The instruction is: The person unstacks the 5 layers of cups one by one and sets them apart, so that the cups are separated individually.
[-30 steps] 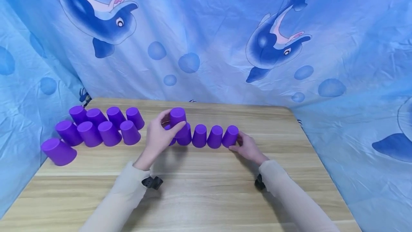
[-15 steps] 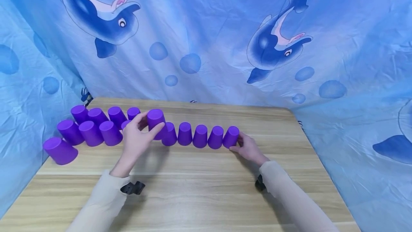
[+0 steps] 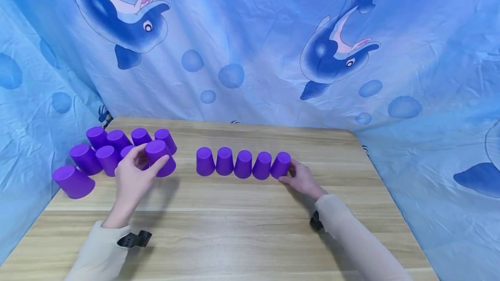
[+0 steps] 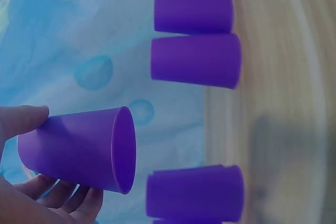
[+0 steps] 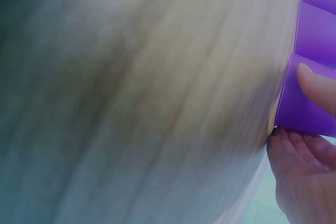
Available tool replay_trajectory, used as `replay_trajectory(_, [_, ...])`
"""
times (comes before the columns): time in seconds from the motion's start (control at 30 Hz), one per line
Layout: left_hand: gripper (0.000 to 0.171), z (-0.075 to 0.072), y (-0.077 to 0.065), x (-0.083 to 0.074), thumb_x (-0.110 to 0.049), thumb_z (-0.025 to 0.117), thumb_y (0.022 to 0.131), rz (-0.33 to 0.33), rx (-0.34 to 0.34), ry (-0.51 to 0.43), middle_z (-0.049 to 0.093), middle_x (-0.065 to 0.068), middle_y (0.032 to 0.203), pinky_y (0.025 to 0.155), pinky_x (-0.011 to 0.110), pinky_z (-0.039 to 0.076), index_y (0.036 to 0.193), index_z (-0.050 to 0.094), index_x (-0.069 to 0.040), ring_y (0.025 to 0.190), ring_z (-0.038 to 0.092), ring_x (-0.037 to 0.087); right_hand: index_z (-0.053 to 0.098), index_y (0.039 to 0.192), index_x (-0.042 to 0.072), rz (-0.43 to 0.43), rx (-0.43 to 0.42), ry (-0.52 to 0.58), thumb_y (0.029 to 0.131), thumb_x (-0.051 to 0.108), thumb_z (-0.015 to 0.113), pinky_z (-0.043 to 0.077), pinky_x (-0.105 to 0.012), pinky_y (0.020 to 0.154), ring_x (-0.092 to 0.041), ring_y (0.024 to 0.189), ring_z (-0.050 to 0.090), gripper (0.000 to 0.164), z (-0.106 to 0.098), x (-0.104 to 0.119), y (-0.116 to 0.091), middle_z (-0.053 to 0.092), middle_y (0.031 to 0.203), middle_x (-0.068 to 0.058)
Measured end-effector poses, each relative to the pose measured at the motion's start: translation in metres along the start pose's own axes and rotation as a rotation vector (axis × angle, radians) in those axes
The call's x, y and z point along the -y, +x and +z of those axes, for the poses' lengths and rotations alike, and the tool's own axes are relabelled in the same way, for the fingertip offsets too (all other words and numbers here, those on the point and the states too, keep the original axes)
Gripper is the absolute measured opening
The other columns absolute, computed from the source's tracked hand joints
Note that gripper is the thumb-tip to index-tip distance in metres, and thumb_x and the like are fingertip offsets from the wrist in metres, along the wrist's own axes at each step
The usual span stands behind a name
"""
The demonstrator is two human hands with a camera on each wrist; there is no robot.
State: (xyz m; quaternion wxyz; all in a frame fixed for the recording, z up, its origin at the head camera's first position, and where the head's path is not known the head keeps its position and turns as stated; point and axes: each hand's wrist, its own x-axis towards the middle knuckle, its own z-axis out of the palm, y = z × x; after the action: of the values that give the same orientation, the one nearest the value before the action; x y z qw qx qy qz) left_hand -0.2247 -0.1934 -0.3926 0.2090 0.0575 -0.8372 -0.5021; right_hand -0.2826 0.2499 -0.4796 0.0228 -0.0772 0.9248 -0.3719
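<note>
Left hand: clamped on a cup, thumb on one side and fingers curled about the other. The lifted cup is purple, held mouth down and clear of the tabletop, as the left wrist view confirms (its rim sits above the level of the standing cups' rims). In the head view it overlaps the right-hand part of the group of purple cups placed towards the tabletop's far left corner.

That group stands inverted, bases up. Four cups form the line nearest the far edge; a second line lies in front of them, partly covered by the left hand, so its full count cannot be told. One front cup stands by itself, close to the left edge.

Right hand: clamped on the end cup, thumb on its near side and fingers against its outer side. This cup closes the right end of a row of five purple cups, all inverted, set side by side roughly parallel to the far edge, about midway between the left and right edges.

Both arms wear pale sleeves, with a black device at each wrist. Beyond the far edge hangs a blue backdrop printed with dolphins and bubbles.
</note>
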Motion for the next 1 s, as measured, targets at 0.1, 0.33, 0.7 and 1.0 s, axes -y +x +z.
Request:
replay_trajectory(0.1, [0.06,-0.005,-0.002,0.008,-0.028,0.081,0.078,-0.035,0.008,0.005,0.062,0.016,0.118,0.088,0.023,0.048,0.128,0.057,-0.005,0.106,0.059,0.029,0.053,0.126,-0.003,0.003,0.0,-0.003,0.077,0.015,0.081,0.046,-0.043,0.094,-0.036,0.11,0.057,0.059,0.0,0.0,0.0,0.06,0.12,-0.022])
replay_trajectory(0.33, [0.062,-0.019,-0.005,0.032,-0.025,0.08,0.08,-0.127,-0.005,0.012,0.059,0.017,0.122,0.085,0.017,0.048,0.132,0.053,-0.004,0.099,0.057,0.012,0.052,0.128,-0.003,0.007,0.002,0.006,0.078,0.014,0.081,0.047,-0.042,0.094,-0.035,0.111,0.057,0.06,-0.001,0.001,0.0,0.059,0.121,-0.021])
replay_trajectory(0.7, [0.069,-0.046,-0.005,0.066,-0.034,0.077,0.08,-0.3,-0.084,0.189,0.059,0.019,0.124,0.08,0.018,0.041,0.136,0.05,-0.006,0.095,0.06,0.014,0.052,0.126,-0.004,-0.001,0.006,0.009,0.078,0.014,0.081,0.047,-0.042,0.094,-0.035,0.111,0.058,0.058,-0.001,0.002,0.001,0.06,0.121,-0.021])
replay_trajectory(1.0, [0.064,-0.06,-0.001,0.084,-0.025,0.075,0.082,-0.29,-0.111,0.225,0.059,0.022,0.119,0.076,0.023,0.036,0.135,0.049,-0.001,0.081,0.047,0.001,0.053,0.126,-0.002,0.012,0.009,0.01,0.078,0.014,0.081,0.047,-0.041,0.094,-0.033,0.11,0.058,0.058,-0.001,0.002,0.0,0.061,0.119,-0.019])
